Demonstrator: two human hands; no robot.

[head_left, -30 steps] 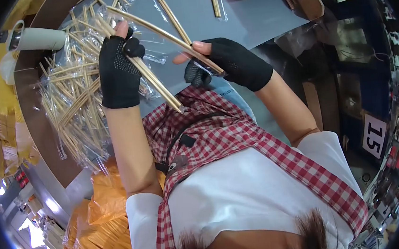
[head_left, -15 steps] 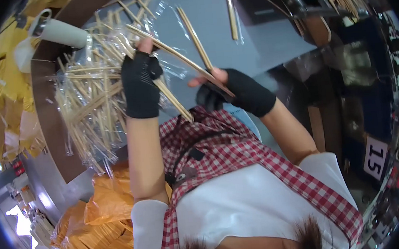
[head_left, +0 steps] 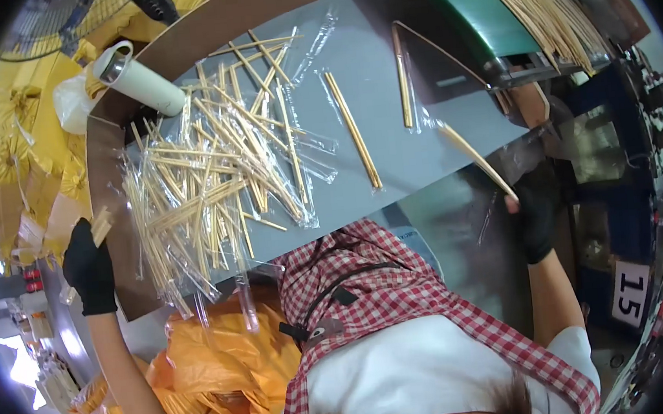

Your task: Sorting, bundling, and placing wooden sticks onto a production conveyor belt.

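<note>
My left hand (head_left: 91, 267), in a black fingerless glove, is out past the table's left rim, closed around chopsticks (head_left: 102, 225) whose ends stick out on its upper right side. How many it holds is hidden. On the right, my gloved right hand (head_left: 536, 220) grips the lower end of a pair of chopsticks (head_left: 475, 159) that slants up to the left, with clear film at its far end. A wide heap of chopsticks in clear sleeves (head_left: 209, 162) lies on the left half of the grey table (head_left: 323, 200). One wrapped pair (head_left: 354, 130) rests mid-table, apart from the heap.
A brown raised rim (head_left: 100, 172) borders the table's left and far sides. A pale tumbler (head_left: 143, 83) leans at the far left corner. Beyond my right hand, a green machine (head_left: 480, 12) carries many bare sticks (head_left: 547, 14). Orange bags (head_left: 219, 359) lie below the table's left side.
My hands have parted from near the middle of the table. The left went out past the left rim with chopsticks; the right moved to the right with a pair in its grip.
</note>
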